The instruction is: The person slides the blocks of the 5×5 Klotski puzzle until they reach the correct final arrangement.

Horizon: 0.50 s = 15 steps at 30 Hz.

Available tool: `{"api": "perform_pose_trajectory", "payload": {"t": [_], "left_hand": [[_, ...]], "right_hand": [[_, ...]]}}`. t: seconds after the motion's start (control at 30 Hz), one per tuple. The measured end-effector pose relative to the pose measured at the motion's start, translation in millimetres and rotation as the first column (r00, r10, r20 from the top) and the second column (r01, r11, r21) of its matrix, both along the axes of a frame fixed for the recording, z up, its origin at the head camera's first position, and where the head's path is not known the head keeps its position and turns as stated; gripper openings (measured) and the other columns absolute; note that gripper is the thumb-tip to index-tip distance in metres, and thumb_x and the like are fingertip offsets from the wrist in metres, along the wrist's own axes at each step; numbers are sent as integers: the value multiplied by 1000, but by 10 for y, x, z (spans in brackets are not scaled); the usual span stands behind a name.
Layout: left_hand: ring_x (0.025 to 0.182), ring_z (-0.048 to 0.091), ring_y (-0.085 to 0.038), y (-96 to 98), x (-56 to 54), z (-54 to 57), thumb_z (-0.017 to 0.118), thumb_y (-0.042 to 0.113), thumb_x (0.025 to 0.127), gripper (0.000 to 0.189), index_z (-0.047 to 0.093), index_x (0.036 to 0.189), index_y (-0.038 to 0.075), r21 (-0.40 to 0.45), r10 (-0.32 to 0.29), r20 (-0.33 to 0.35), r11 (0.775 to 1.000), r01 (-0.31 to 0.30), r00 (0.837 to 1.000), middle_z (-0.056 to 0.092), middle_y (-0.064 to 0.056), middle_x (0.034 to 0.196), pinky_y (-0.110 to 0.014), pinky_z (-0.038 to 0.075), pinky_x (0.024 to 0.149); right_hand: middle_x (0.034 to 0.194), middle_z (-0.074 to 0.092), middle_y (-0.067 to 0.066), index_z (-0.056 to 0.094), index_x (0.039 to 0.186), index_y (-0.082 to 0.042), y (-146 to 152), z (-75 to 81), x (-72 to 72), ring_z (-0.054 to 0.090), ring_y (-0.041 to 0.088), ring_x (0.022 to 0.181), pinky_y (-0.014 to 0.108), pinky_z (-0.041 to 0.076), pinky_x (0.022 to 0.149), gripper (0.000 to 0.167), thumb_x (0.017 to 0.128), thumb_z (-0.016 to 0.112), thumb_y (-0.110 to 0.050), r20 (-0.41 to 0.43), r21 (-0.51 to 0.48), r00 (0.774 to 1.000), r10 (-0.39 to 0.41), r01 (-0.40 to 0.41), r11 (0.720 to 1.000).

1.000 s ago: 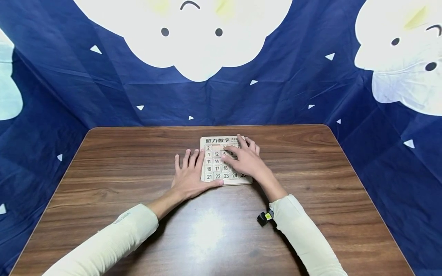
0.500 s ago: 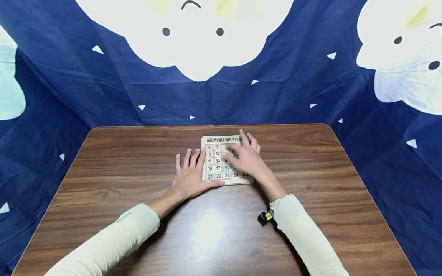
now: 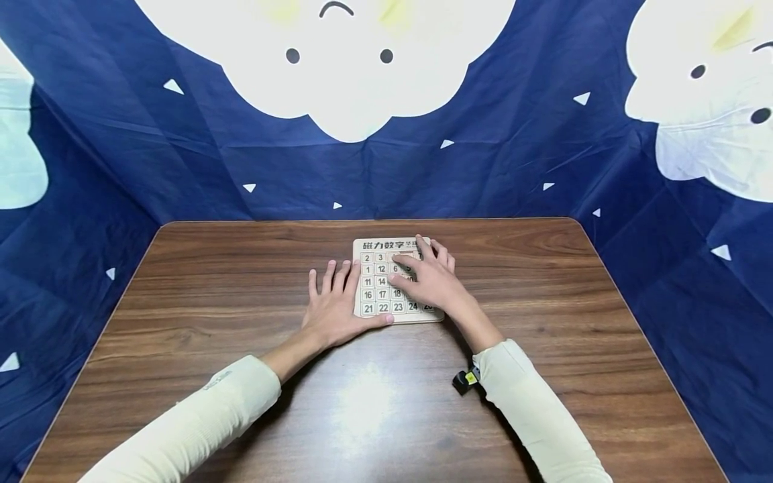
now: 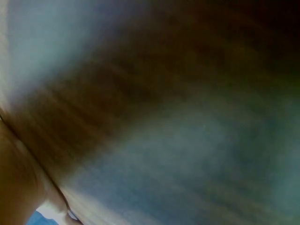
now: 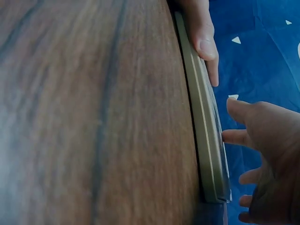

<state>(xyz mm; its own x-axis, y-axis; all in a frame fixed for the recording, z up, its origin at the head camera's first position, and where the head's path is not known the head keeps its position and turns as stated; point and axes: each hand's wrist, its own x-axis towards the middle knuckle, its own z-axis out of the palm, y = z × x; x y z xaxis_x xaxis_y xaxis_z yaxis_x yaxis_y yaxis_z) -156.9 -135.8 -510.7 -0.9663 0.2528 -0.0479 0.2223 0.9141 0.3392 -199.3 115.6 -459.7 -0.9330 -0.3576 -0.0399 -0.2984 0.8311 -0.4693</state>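
A pale sliding number puzzle lies flat on the wooden table, with a printed heading and rows of numbered tiles. In its top row 2 and 3 stand at the left, and a tile-sized gap shows further right, partly behind fingers. My left hand lies spread, its index finger along the puzzle's left edge and its thumb on the lower edge. Over the puzzle's right half is my right hand, fingers extended, index fingertip at a top-row tile. It hides several tiles. The right wrist view shows the puzzle's side between both hands.
Around the puzzle spreads the brown wood-grain table. A blue cloth with white clouds rises behind and beside it. A small black device is attached at my right sleeve. The left wrist view is mostly blurred tabletop.
The top-row gap has shifted rightward, from second place to third and now fourth, as the 3 and then another tile slid left. My right fingers moved slightly; the left hand stayed put.
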Motion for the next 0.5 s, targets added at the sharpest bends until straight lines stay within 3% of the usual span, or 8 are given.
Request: {"api": "perform_pose_trajectory", "payload": {"t": [0.3, 0.5], "left_hand": [[179, 4, -43, 12, 12, -11, 59, 105, 79, 145, 8, 184, 19, 7, -5, -8, 1000, 5, 1000, 20, -17, 190, -72, -9, 141], [179, 5, -43, -3, 2, -19, 60, 105, 78, 146, 9, 184, 19, 8, 2, -17, 1000, -2, 1000, 21, -17, 190, -72, -8, 141]], "right_hand": [[188, 20, 26, 75, 149, -25, 207, 72, 167, 15, 58, 171, 78, 18, 132, 56, 107, 67, -62, -39, 26, 999, -23, 24, 999], [187, 22, 27, 66, 161, -30, 186, 34, 114, 16, 59, 170, 77, 20, 131, 61, 109, 66, -61, -4, 35, 999, -51, 51, 998]]}}
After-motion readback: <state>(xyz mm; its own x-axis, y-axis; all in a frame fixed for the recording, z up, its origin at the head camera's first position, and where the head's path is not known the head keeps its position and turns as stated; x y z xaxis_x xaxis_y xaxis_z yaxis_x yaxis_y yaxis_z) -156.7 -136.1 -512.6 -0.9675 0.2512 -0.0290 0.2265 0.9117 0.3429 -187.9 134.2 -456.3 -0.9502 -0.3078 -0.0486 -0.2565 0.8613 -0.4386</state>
